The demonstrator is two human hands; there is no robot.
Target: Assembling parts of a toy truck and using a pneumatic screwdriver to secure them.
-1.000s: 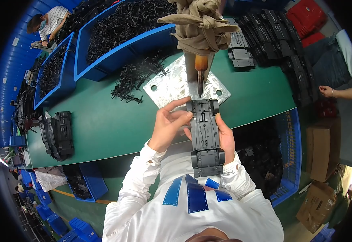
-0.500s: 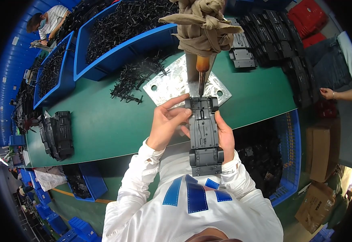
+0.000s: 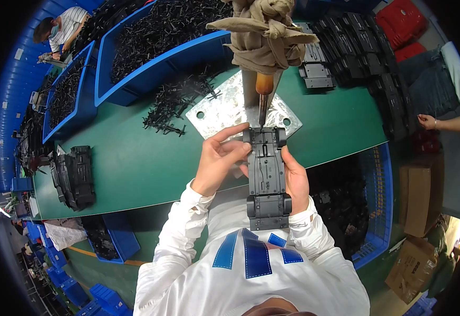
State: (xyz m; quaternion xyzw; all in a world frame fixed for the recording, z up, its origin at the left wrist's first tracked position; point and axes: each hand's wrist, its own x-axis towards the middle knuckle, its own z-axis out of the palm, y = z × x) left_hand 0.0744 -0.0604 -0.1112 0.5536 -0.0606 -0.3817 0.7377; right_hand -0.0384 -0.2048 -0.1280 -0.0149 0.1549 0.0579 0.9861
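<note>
Toy car base, dark grey and long, sits in both hands under a hanging screwdriver.

Right hand wraps around the side of the toy car base and holds it tight, bottom side up, wheels showing at both ends. Left hand is partly open, and its fingers touch the front corner of the base to steady it. A moment ago the base was a little lower and nearer the body; now its front end is pushed up right under the metal tip of the screwdriver, so the tip looks lined up with a spot at the front. A brown cloth is wrapped around the top of the screwdriver. Behind the hands, a shiny metal plate lies on the green worktop, with small black plastic parts beside it and blue bins further back.
</note>
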